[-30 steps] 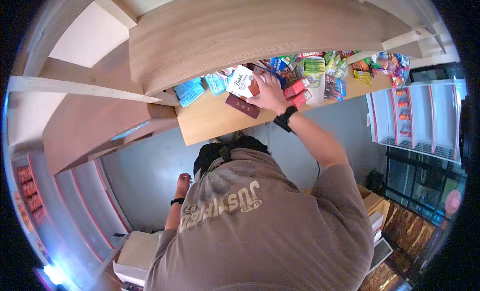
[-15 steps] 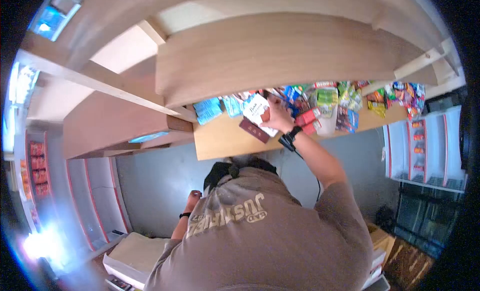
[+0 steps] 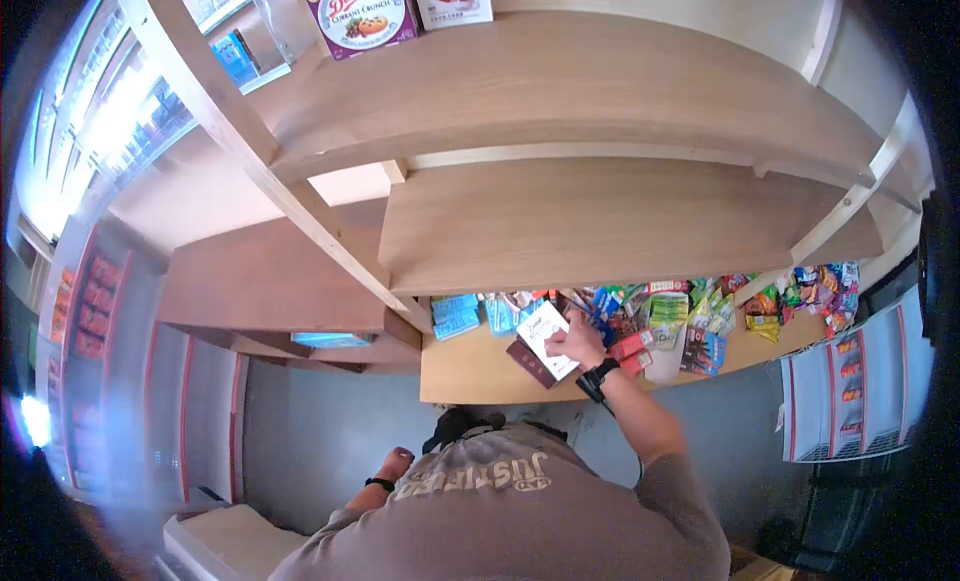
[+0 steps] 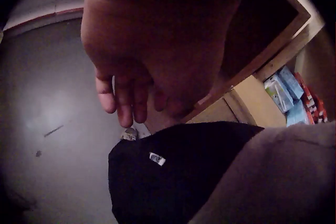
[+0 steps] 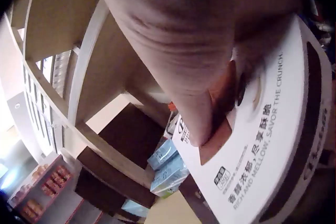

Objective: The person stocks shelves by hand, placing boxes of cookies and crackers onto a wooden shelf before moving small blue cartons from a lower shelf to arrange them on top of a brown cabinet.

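My right hand (image 3: 584, 347) grips a white biscuit box (image 3: 542, 326) with a brown biscuit picture, over the low wooden shelf (image 3: 470, 376). In the right wrist view the thumb presses the printed face of this biscuit box (image 5: 257, 145); the other fingers are mostly hidden. A dark maroon box (image 3: 530, 365) lies partly under the white one. Down by the person's side hangs my left hand (image 3: 397, 463), holding nothing. Its fingers (image 4: 125, 100) droop loosely above dark cloth and the grey floor in the left wrist view.
Blue packs (image 3: 456, 316) sit left of the white box; red boxes (image 3: 632, 351) and many colourful snack bags (image 3: 765, 316) spread to its right. Bare wooden boards (image 3: 600, 221) overhang this shelf. A purple Danisa cookie box (image 3: 362, 16) stands on the upper shelf.
The head view has tilted upward, bringing the upper shelf and its cookie boxes into sight. My right hand keeps hold of the white biscuit box near the same spot; my left hand still hangs down.
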`<state>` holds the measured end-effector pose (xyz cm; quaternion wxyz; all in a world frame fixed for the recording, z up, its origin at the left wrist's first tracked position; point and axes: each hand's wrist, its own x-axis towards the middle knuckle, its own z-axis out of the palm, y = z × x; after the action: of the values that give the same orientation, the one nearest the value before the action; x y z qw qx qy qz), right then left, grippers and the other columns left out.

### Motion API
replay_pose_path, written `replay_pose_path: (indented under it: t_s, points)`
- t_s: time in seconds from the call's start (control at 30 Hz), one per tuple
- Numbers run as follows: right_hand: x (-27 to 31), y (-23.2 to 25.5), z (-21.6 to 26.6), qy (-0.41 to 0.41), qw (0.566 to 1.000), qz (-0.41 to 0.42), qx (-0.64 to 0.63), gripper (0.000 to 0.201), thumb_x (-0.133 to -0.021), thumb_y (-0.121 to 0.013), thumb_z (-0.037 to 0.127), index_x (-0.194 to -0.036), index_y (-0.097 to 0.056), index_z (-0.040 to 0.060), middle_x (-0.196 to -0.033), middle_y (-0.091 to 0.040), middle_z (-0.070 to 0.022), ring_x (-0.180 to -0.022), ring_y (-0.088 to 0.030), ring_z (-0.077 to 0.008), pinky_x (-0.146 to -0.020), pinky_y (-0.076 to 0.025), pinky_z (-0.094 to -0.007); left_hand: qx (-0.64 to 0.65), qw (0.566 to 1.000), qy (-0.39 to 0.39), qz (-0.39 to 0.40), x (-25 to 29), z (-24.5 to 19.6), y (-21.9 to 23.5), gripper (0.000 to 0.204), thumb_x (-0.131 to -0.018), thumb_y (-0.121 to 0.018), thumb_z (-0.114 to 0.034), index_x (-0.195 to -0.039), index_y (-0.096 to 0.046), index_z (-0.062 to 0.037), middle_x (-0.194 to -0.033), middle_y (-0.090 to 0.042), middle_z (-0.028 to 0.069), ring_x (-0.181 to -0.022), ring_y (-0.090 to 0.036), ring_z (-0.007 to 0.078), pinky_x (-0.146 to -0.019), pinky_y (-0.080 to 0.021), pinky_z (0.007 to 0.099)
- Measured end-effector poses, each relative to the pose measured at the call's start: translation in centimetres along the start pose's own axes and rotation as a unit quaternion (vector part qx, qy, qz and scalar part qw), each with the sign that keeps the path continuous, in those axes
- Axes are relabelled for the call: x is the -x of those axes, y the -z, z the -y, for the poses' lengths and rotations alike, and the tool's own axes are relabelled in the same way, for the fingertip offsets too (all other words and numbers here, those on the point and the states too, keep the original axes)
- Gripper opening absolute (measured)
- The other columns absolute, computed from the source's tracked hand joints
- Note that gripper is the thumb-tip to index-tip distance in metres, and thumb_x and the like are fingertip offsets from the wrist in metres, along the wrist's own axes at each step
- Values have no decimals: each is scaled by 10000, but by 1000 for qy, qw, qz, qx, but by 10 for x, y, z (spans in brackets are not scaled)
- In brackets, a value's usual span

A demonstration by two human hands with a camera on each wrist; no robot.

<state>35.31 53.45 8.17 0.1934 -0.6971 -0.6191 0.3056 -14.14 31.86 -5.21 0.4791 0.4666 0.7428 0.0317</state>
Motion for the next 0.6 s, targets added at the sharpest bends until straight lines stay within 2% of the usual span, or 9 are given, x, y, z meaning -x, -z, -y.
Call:
replay_pose_path:
  t_s: [0.07, 0.13, 0.2, 0.27, 0.33, 0.37, 0.43, 0.5, 0.6]
  points:
    - [3, -2, 3, 9, 999, -12, -37, 784, -602, -834, 284, -1204, -423, -6, -1084, -597, -217, -988, -613, -325, -841, -479, -370, -15, 1000, 24, 0, -3, -2, 3, 306, -800, -642, -271, -980, -606, -27, -808, -684, 122, -726, -655, 196, -676, -517, 328]
    - [9, -2, 1, 81, 995, -28, -56, 765, -630, -817, 286, -1217, -435, -22, -1086, -599, -216, -1027, -595, -319, -885, -461, -363, -14, 1000, 7, 7, -11, -7, 8, 310, -802, -639, -272, -985, -602, -25, -809, -685, 116, -713, -659, 196, -678, -522, 330]
    - [21, 19, 12, 76, 990, 106, -58, 718, -659, -802, 299, -1206, -480, -35, -1134, -575, -194, -1070, -567, -263, -914, -440, -337, 0, 1000, 3, -3, -11, -19, 13, 303, -810, -626, -274, -984, -598, -28, -802, -684, 116, -694, -663, 198, -678, -527, 328]
    - [58, 80, 77, 109, 949, 252, -153, 703, -697, -782, 305, -1230, -473, -33, -1131, -572, -164, -1055, -556, -215, -915, -437, -315, -21, 1000, -11, 3, -48, 11, 5, 299, -824, -609, -267, -992, -588, -20, -805, -684, 119, -680, -666, 209, -676, -534, 331]
    - [77, 110, 99, 161, 941, 270, -124, 675, -735, -761, 303, -1243, -466, -29, -1130, -564, -131, -1048, -534, -178, -918, -431, -298, -16, 994, -103, 43, -90, 46, -10, 302, -830, -606, -260, -998, -583, -9, -806, -680, 127, -684, -666, 211, -664, -534, 333]
    - [86, 129, 109, 185, 933, 268, -154, 671, -752, -750, 281, -1262, -441, -26, -1156, -548, -122, -1081, -518, -178, -930, -423, -299, 16, 999, -34, 9, -44, -10, 6, 300, -829, -616, -252, -995, -579, -5, -809, -675, 127, -681, -664, 204, -652, -533, 336]
    - [114, 197, 155, 233, 918, 249, -202, 731, -738, -768, 239, -1317, -393, -4, -1223, -522, -118, -1132, -500, -187, -954, -412, -327, 27, 999, -30, 17, -35, -30, 14, 290, -830, -617, -252, -980, -584, -6, -809, -673, 127, -681, -662, 200, -651, -532, 336]
    - [143, 246, 190, 251, 908, 116, -316, 741, -700, -794, 206, -1298, -401, 13, -1189, -540, -112, -1125, -507, -190, -951, -411, -344, 37, 999, -23, 25, -39, -33, 13, 281, -831, -618, -251, -965, -589, -6, -810, -671, 127, -681, -661, 195, -650, -531, 336]
    - [153, 314, 252, 323, 886, -93, -318, 759, -669, -809, 171, -1284, -410, -24, -1193, -566, -132, -1068, -578, -210, -918, -476, -385, 16, 998, -59, 32, -68, -4, 13, 245, -837, -612, -241, -934, -602, -16, -803, -669, 121, -685, -659, 202, -646, -532, 341]
